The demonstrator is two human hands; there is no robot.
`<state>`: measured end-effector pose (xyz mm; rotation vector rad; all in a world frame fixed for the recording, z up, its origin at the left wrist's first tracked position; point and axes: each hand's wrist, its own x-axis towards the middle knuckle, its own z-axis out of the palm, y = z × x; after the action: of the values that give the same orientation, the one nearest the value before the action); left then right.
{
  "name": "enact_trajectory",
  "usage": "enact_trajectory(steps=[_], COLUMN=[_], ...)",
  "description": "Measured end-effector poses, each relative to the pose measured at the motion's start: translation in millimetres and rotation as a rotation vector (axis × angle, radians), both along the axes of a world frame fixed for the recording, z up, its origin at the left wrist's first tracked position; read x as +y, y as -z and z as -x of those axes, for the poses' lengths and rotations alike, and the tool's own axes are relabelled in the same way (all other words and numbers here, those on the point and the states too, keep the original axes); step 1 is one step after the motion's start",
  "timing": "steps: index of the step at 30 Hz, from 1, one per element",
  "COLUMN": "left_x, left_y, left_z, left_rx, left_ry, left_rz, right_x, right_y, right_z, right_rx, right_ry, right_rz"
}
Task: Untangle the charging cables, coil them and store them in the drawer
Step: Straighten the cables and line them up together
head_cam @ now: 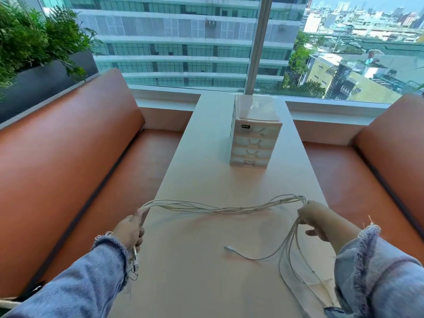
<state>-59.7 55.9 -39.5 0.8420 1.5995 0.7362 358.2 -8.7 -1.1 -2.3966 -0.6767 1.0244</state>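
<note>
Several white charging cables [220, 208] stretch as one sagging bundle between my two hands above the pale table [195, 171]. My left hand [129, 230] grips one end of the bundle, and white plug ends [135, 260] hang below its fist. My right hand [317, 220] has the bundle looped over it near the wrist side, with fingers loosely curled around the strands. Loose strands [289, 255] trail down onto the table, one ending in a connector [228, 248]. A small white drawer unit [252, 143] with several shut drawers stands further back on the table.
Orange bench seats flank the table, one on the left [75, 161] and one on the right [378, 171]. A window sill [169, 95] and a large window run behind. A dark planter with green foliage [29, 42] sits behind the left seat back.
</note>
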Motion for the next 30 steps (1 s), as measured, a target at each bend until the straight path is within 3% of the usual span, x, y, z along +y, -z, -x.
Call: enact_trajectory(steps=[6,11,18,23,27,30], left_x=[-4.1,-11.0,-15.8,-21.2,-23.4,-24.8], left_y=[-10.7,-14.5,-20.9,-27.9,-37.9,-52.7], left_z=[-0.2,-2.6,-5.0,-5.6,-11.8,-20.9], left_rx=[-0.017,-0.022,0.048,0.051,-0.061,-0.171], left_ry=[0.010,0.019,0.071,0.107,0.127,0.165], left_rz=[-0.015,-0.017,-0.043,-0.042,-0.059,-0.080], right_x=[-12.1,-26.0,-51.1,-54.3,-50.9,-42.8], right_y=[9.0,13.6,47.3,46.1,23.4,-5.9], right_z=[-4.2,9.0,33.3,58.9,81.5,102.5], right_rx=[-0.110,-0.265,-0.462,-0.413,-0.362,-0.339], right_ry=[-0.065,-0.355,-0.560,-0.717,-0.777,-0.828], right_rz=[0.154,0.246,0.225,0.137,0.107,-0.028])
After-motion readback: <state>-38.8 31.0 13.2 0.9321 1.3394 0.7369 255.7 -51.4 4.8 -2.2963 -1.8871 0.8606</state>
